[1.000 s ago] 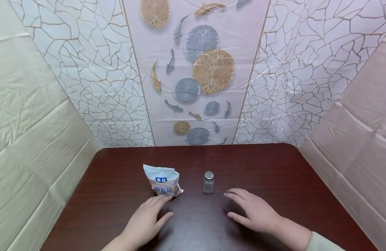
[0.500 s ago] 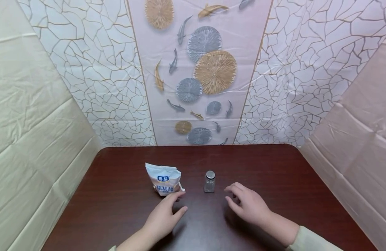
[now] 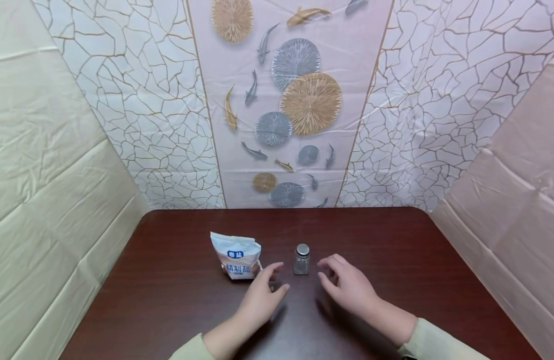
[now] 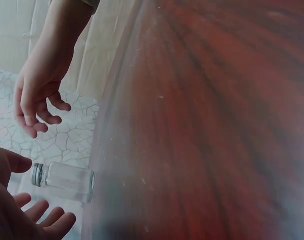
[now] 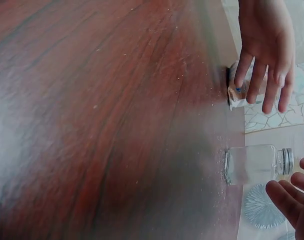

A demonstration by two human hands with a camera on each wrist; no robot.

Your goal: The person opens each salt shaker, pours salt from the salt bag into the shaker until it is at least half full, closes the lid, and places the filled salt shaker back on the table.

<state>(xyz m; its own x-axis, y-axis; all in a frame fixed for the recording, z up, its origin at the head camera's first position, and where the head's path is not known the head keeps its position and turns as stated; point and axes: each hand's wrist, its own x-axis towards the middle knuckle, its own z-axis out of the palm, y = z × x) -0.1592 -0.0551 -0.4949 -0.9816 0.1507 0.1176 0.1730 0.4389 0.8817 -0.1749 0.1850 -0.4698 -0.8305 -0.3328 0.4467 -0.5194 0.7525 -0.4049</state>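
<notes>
Head view, glass jar [image 3: 301,262] between left hand [image 3: 261,296] and right hand [image 3: 351,286]; crinkled bag [image 3: 236,257]

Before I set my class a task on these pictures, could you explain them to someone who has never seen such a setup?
There is no machine here, only a person's left hand and right hand, both bare. The wide picture comes from a camera worn on the head, looking forward and down. The other two come from a camera on each wrist, so things appear turned sideways. On the dark red table stand a printed packet and, to its right, a clear jar with a silver lid. The hands are on either side of the jar; neither holds anything.
</notes>
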